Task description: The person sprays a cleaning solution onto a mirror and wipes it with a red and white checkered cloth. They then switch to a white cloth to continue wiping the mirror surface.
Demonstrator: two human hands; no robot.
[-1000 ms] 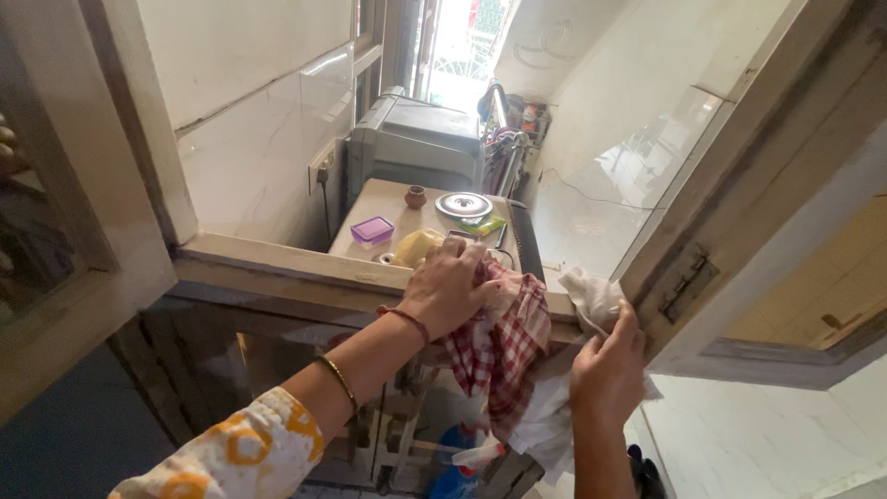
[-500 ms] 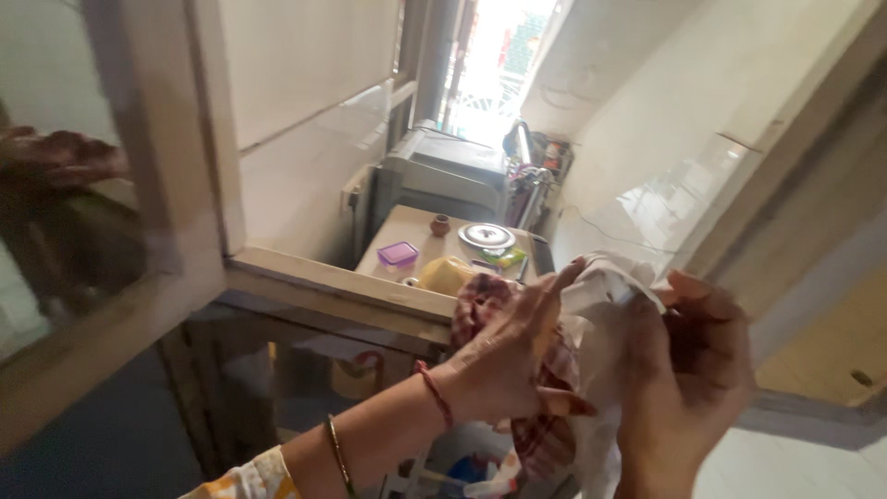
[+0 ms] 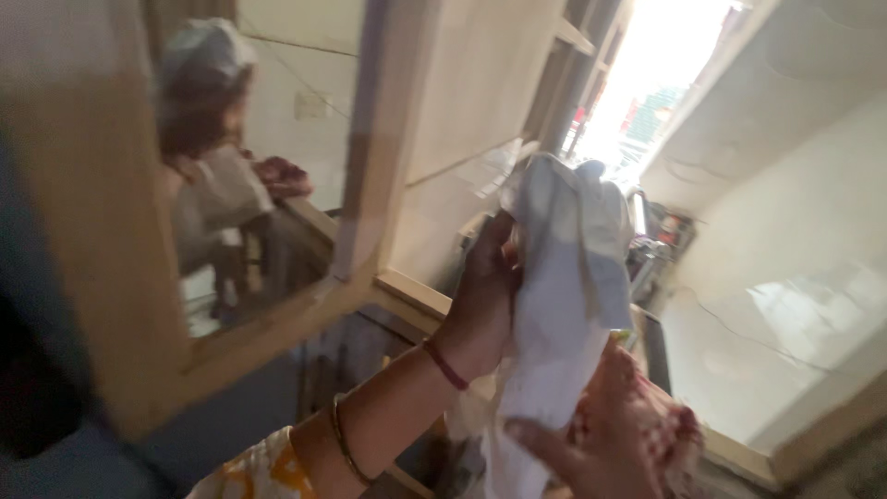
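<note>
White cloth (image 3: pixel 564 305) held upright, left hand (image 3: pixel 485 305) gripping

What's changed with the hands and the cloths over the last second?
The left hand left the red checked cloth on the wooden ledge and rose to grip the white cloth, now lifted high. The right hand stays on the white cloth, lower down. The view swung left.

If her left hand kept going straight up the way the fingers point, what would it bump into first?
Likely the white cloth itself: the left hand already grips it, bunched over the fingers. Beyond is only bright window light; depth is unclear in the blur.
</note>
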